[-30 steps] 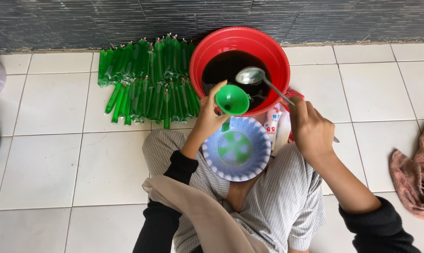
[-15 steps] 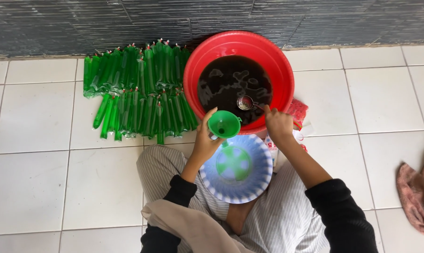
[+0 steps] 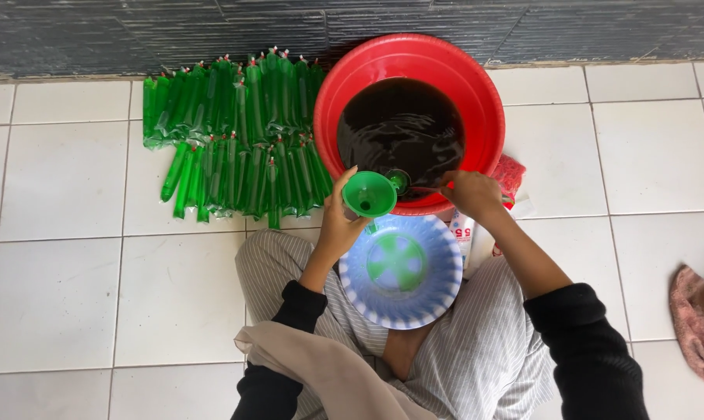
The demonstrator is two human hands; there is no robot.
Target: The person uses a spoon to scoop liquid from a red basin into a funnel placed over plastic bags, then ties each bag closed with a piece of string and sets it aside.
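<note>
My left hand (image 3: 340, 224) holds a small green funnel (image 3: 369, 194) upright above a blue and white bowl (image 3: 401, 271) that rests in my lap. My right hand (image 3: 470, 192) grips the handle of a metal ladle (image 3: 399, 181), whose scoop dips into the dark liquid near the front edge of a big red basin (image 3: 484, 101). The basin stands on the tiled floor against the wall, just beyond my knees.
Several long thin bags filled with green liquid (image 3: 231, 132) lie in rows on the white tiles left of the basin. A pink cloth (image 3: 698, 319) lies at the right edge. A small packet (image 3: 462, 227) sits beside my right forearm.
The ladle was raised over the basin a second ago; my right hand has since lowered it into the dark liquid. The left hand has kept the funnel over the bowl.
</note>
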